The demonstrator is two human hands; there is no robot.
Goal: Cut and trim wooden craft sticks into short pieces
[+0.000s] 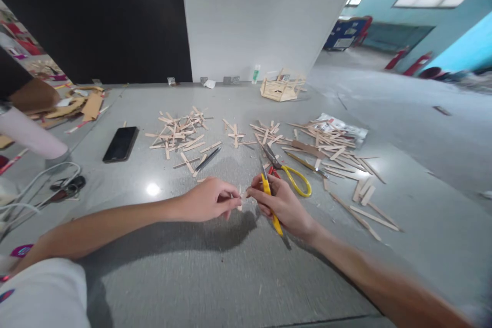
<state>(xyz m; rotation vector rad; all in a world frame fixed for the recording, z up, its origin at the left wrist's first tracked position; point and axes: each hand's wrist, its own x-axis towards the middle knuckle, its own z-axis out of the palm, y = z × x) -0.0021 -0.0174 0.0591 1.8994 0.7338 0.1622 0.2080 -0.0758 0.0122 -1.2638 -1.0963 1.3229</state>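
My left hand [209, 199] is closed, its fingertips pinching a short piece of wooden stick [240, 197] just above the grey floor. My right hand [282, 204] is closed too. It grips a yellow-handled cutter [269, 196] with the blade pointing away from me, and its fingertips touch the same stick piece from the right. The two hands meet at the stick. Yellow-handled scissors [289, 170] lie just beyond my right hand.
Piles of wooden sticks [180, 133] and more sticks [330, 143] are scattered ahead. A black phone [120, 143], a pen [207, 159], a stick-built model [282, 87], a glue bottle [255, 74], cardboard scraps [82, 105] and cables [42, 184] lie around. A white wall [265, 15] stands behind.
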